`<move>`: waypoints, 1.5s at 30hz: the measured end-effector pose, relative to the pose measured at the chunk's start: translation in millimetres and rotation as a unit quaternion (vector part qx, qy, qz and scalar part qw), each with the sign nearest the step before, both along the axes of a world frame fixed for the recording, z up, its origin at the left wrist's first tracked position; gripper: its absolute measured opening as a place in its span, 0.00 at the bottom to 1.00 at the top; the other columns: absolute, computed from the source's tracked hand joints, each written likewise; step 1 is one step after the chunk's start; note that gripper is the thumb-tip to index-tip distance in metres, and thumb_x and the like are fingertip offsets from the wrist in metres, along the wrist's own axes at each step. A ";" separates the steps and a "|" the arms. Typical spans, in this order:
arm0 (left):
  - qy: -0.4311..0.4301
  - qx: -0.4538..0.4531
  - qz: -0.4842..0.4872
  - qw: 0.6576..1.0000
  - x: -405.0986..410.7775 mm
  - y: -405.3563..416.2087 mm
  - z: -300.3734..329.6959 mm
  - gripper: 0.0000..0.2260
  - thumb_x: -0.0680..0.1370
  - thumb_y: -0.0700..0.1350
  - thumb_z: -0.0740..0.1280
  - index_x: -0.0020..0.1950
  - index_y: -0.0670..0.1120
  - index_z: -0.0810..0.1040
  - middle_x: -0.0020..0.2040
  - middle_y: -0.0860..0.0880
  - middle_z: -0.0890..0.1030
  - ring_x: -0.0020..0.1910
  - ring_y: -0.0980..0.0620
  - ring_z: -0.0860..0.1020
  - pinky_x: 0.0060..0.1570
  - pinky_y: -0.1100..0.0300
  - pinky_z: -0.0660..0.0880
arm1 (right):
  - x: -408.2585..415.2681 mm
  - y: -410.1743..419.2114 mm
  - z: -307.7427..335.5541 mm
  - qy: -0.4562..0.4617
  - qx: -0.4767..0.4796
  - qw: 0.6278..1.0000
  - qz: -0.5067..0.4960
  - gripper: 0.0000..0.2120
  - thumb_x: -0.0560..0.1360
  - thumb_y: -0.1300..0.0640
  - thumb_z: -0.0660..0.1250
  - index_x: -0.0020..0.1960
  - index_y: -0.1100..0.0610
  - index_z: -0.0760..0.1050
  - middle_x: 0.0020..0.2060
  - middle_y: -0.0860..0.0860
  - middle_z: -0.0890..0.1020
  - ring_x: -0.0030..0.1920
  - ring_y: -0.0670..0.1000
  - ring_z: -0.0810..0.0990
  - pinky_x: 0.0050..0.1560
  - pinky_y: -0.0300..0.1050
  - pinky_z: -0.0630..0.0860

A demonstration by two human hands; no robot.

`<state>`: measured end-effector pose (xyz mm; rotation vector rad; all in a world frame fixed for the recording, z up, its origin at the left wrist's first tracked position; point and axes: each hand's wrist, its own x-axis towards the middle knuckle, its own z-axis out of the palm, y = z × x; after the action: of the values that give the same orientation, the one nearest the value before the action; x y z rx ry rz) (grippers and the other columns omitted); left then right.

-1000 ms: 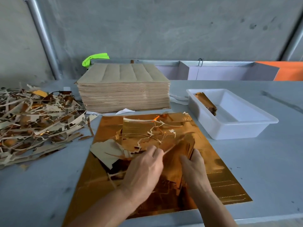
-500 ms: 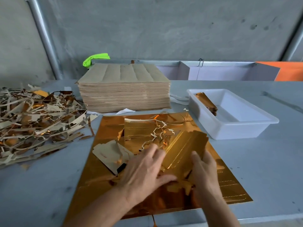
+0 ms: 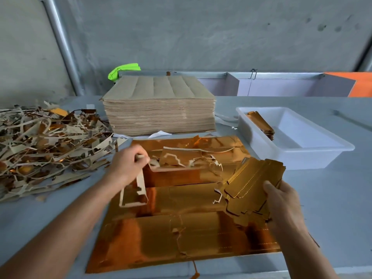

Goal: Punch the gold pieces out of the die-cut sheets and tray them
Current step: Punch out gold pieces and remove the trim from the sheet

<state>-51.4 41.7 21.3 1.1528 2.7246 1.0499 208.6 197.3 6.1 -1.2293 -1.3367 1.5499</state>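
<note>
A large gold die-cut sheet [image 3: 181,234] lies flat on the table in front of me. My right hand [image 3: 281,204] grips a stack of punched gold pieces [image 3: 251,186], held just above the sheet's right side. My left hand [image 3: 126,164] pinches a strip of leftover waste frame [image 3: 138,190], lifted over the sheet's left part, its tail hanging down. More torn waste [image 3: 191,160] lies across the sheet's far half. The white plastic tray [image 3: 314,156] stands to the right and holds several gold pieces [image 3: 261,123] at its far left end.
A tall stack of brown-backed sheets [image 3: 159,105] stands behind the gold sheet. A big heap of waste strips [image 3: 44,146] covers the table's left side. A green cloth [image 3: 122,70] and a low partition lie at the back by the concrete wall.
My left hand has lifted and moved left, pulling a waste strip away. My right hand has drawn the stack of gold pieces to the right, apart from the scrap.
</note>
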 end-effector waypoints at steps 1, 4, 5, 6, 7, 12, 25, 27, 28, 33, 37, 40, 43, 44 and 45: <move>-0.004 0.012 0.027 1.000 -5.1 2.4 1.7 0.02 0.79 0.42 0.64 0.48 0.45 0.76 0.46 0.51 0.77 0.42 0.55 0.74 0.36 0.64 0.67 | -1.3 -2.3 -0.5 0.001 -0.013 1.000 0.006 0.06 0.82 0.57 0.56 0.54 0.51 0.71 0.42 0.49 0.79 0.47 0.58 0.79 0.51 0.62 0.78; 0.133 -0.092 0.026 0.987 -13.1 10.1 -5.6 0.03 0.79 0.39 0.62 0.47 0.46 0.74 0.54 0.48 0.75 0.54 0.50 0.72 0.53 0.57 0.71 | -4.2 -6.0 -3.0 -0.006 -0.026 0.999 0.025 0.08 0.82 0.58 0.56 0.46 0.52 0.71 0.41 0.49 0.79 0.46 0.57 0.79 0.52 0.62 0.77; 0.157 -0.115 -0.004 0.981 -11.9 12.3 -9.8 0.06 0.78 0.37 0.62 0.49 0.47 0.74 0.58 0.48 0.74 0.57 0.51 0.72 0.56 0.57 0.71 | -5.3 -6.7 -3.8 -0.012 -0.025 0.999 0.029 0.09 0.82 0.58 0.55 0.45 0.52 0.70 0.40 0.49 0.79 0.46 0.56 0.79 0.53 0.62 0.76; 0.165 -0.138 -0.036 0.976 -10.8 15.3 -14.5 0.11 0.78 0.34 0.61 0.54 0.48 0.74 0.62 0.48 0.72 0.60 0.51 0.70 0.58 0.57 0.70 | -6.7 -7.5 -4.5 -0.015 -0.024 0.999 0.031 0.08 0.82 0.58 0.55 0.45 0.51 0.69 0.40 0.47 0.78 0.46 0.55 0.78 0.54 0.61 0.76; 0.174 -0.163 -0.064 0.969 -10.5 19.3 -20.0 0.16 0.77 0.33 0.60 0.61 0.50 0.74 0.65 0.48 0.70 0.63 0.50 0.68 0.61 0.55 0.69 | -8.1 -8.6 -4.8 -0.016 -0.023 0.999 0.033 0.07 0.82 0.57 0.55 0.47 0.50 0.69 0.40 0.46 0.77 0.45 0.54 0.77 0.52 0.59 0.75; 0.212 -0.256 -0.134 0.934 -9.4 38.8 -33.7 0.26 0.75 0.62 0.64 0.71 0.55 0.67 0.70 0.47 0.64 0.67 0.49 0.63 0.64 0.50 0.66 | -13.8 -10.7 -6.7 -0.011 -0.037 0.998 0.050 0.07 0.83 0.58 0.55 0.49 0.51 0.69 0.42 0.47 0.77 0.49 0.56 0.77 0.53 0.61 0.75; 0.303 -0.201 -0.202 0.910 10.4 54.7 -29.6 0.07 0.82 0.44 0.57 0.46 0.48 0.72 0.40 0.53 0.71 0.40 0.54 0.73 0.41 0.61 0.71 | -30.9 -16.9 -20.9 -0.140 0.214 0.965 0.065 0.24 0.81 0.63 0.57 0.74 0.47 0.57 0.47 0.47 0.77 0.42 0.46 0.76 0.46 0.47 0.78; 0.324 -0.117 -0.199 0.918 26.8 54.7 -18.2 0.05 0.79 0.39 0.64 0.44 0.44 0.75 0.35 0.53 0.70 0.31 0.55 0.69 0.30 0.67 0.66 | -36.7 -21.2 -16.9 -0.185 0.280 0.938 0.084 0.32 0.80 0.66 0.57 0.77 0.44 0.51 0.36 0.43 0.74 0.33 0.44 0.74 0.35 0.37 0.75; 0.306 -0.072 -0.197 0.929 37.4 54.7 -11.3 0.06 0.77 0.37 0.66 0.41 0.43 0.76 0.33 0.53 0.69 0.27 0.55 0.68 0.25 0.68 0.62 | -41.0 -22.2 -15.3 -0.207 0.297 0.928 0.092 0.33 0.79 0.67 0.57 0.77 0.43 0.51 0.34 0.43 0.74 0.32 0.44 0.74 0.33 0.36 0.74; 0.237 0.000 -0.218 0.947 86.1 56.1 -3.6 0.08 0.81 0.45 0.59 0.43 0.47 0.73 0.31 0.58 0.67 0.26 0.62 0.65 0.26 0.72 0.61 | -58.9 -27.5 -8.8 -0.270 0.338 0.896 0.105 0.38 0.77 0.70 0.54 0.76 0.38 0.46 0.35 0.49 0.75 0.33 0.48 0.73 0.39 0.43 0.71; 0.214 -0.027 -0.231 0.949 109.0 55.5 -7.2 0.09 0.82 0.47 0.58 0.49 0.46 0.75 0.42 0.51 0.78 0.36 0.56 0.75 0.39 0.63 0.75 | -53.6 -29.2 -12.7 -0.185 0.347 0.913 0.110 0.39 0.77 0.70 0.55 0.73 0.35 0.46 0.31 0.44 0.74 0.33 0.46 0.77 0.38 0.37 0.73; 0.185 -0.073 -0.243 0.949 117.8 58.8 -12.8 0.09 0.83 0.46 0.56 0.54 0.46 0.74 0.46 0.49 0.79 0.41 0.53 0.78 0.45 0.60 0.77 | -50.1 -29.1 -15.3 -0.117 0.294 0.943 0.101 0.22 0.78 0.69 0.55 0.57 0.45 0.77 0.35 0.41 0.79 0.40 0.45 0.79 0.37 0.28 0.71; 0.193 -0.099 -0.254 0.942 126.9 62.1 -19.1 0.10 0.81 0.42 0.60 0.62 0.45 0.72 0.53 0.47 0.79 0.47 0.51 0.79 0.50 0.59 0.77 | -50.6 -32.2 -16.1 -0.058 0.208 0.973 0.082 0.16 0.80 0.58 0.57 0.36 0.50 0.77 0.32 0.43 0.80 0.36 0.43 0.77 0.35 0.34 0.69; 0.192 -0.092 -0.257 0.943 127.4 62.2 -21.9 0.12 0.80 0.42 0.61 0.63 0.45 0.72 0.54 0.47 0.79 0.48 0.50 0.79 0.51 0.59 0.76 | -50.8 -32.9 -16.0 -0.045 0.194 0.977 0.075 0.16 0.79 0.54 0.59 0.34 0.50 0.75 0.28 0.42 0.79 0.33 0.41 0.76 0.33 0.33 0.68; 0.185 -0.079 -0.263 0.944 126.8 61.1 -23.8 0.13 0.79 0.43 0.63 0.64 0.44 0.72 0.55 0.47 0.79 0.48 0.50 0.78 0.51 0.59 0.76 | -50.5 -32.7 -16.2 -0.042 0.194 0.978 0.068 0.16 0.78 0.51 0.61 0.32 0.50 0.73 0.25 0.40 0.77 0.30 0.39 0.74 0.30 0.30 0.67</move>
<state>75.3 102.8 -2.5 2.0561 2.4177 0.5785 158.1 164.6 -10.2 -0.9823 -1.7128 1.2553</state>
